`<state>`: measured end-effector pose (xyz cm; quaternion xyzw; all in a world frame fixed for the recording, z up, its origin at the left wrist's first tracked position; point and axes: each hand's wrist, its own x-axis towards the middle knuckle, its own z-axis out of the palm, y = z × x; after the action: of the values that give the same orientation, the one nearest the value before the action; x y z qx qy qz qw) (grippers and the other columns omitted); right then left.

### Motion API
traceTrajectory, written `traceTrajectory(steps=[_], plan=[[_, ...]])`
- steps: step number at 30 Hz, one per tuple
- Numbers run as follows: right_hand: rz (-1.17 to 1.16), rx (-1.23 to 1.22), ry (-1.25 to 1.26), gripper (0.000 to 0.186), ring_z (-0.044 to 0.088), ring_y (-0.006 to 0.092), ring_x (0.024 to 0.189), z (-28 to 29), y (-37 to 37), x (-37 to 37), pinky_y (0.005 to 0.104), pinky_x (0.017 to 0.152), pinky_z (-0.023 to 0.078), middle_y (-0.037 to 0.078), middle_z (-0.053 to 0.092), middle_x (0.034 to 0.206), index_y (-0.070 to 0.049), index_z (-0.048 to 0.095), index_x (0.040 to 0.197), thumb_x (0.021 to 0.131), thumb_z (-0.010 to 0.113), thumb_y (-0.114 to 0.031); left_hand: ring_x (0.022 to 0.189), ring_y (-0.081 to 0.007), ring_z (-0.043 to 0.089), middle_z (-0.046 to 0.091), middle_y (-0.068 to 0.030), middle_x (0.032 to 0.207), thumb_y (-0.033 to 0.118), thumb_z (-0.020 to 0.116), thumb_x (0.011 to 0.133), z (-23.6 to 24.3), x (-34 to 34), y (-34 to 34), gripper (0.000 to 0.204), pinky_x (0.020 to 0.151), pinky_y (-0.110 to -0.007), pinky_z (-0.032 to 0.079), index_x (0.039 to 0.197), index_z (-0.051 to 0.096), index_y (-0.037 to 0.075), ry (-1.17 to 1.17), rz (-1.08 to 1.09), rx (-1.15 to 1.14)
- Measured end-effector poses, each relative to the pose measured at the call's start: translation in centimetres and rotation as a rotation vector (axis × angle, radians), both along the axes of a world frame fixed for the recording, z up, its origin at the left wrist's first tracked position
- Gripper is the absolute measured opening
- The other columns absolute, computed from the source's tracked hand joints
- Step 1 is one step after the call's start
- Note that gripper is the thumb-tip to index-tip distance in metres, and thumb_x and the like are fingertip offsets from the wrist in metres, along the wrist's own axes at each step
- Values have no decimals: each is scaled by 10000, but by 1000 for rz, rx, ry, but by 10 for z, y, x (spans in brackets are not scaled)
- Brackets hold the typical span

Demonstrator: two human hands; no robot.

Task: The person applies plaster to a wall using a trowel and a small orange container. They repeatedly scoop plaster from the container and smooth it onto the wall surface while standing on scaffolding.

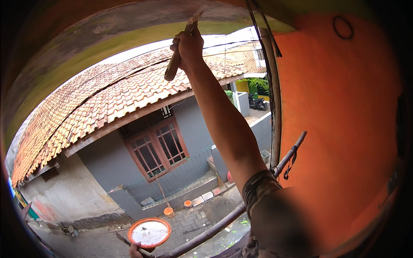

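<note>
My right hand is raised high and wrapped round a wooden-handled brush. The brush's frayed, brownish tip touches the weathered underside of the overhang, which is grey and brown with a yellow-green band. Low in the view, only the fingers of my left hand show, closed at the near rim of an orange bowl. White, pasty stuff with a few dark specks fills the bowl. Beside that hand sticks out a dark, flat strip; its kind I cannot make out.
A bamboo pole runs below my right arm, tied near an upright post with hanging dark cords. An orange wall rises on the right. Below lies a paved lane with orange buckets, before a grey house with a tiled roof.
</note>
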<state>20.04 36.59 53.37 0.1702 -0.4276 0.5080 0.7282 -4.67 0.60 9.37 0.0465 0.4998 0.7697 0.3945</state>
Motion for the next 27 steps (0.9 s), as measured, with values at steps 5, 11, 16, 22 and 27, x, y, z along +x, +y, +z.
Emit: traceTrajectory(steps=[5, 11, 16, 22, 27], plan=[[-2, 44, 191, 259, 387, 132, 520, -5, 90, 46, 267, 462, 346, 44, 425, 728, -96, 424, 978, 801, 343, 75, 578, -83, 494, 552, -60, 843, 159, 477, 867, -25, -33, -9, 254, 314, -130, 336, 1096, 495, 49, -54, -84, 140], [-191, -44, 210, 333, 421, 168, 539, 38, 151, 88, 307, 468, 399, 97, 459, 750, -74, 374, 1149, 853, 291, 54, 564, -113, 503, 554, -74, 817, 157, 446, 865, -16, -26, 8, 266, 311, -140, 352, 1101, 484, 41, -66, 124, 82], [-191, -125, 250, 520, 460, 180, 540, 59, 127, 67, 324, 484, 445, 120, 487, 793, -88, 265, 1341, 844, 313, 57, 527, -97, 478, 545, -67, 762, 181, 448, 882, -29, -31, -1, 229, 302, -143, 329, 1059, 492, 44, -20, 78, 72], [-57, -70, 298, 748, 469, 160, 529, 46, 60, 15, 299, 489, 443, 90, 501, 769, -118, 113, 1482, 799, 336, 92, 447, -77, 430, 551, -48, 724, 229, 457, 889, -23, -24, -2, 225, 282, -151, 304, 1030, 506, 61, -50, 32, 67], [-67, -24, 15, 673, 414, 109, 540, 10, 18, 0, 272, 455, 374, 38, 439, 707, -163, 317, 1406, 790, 378, 101, 436, -75, 421, 547, -31, 715, 211, 469, 878, -10, -12, -8, 225, 286, -145, 302, 1051, 513, 73, -34, 27, 84]])
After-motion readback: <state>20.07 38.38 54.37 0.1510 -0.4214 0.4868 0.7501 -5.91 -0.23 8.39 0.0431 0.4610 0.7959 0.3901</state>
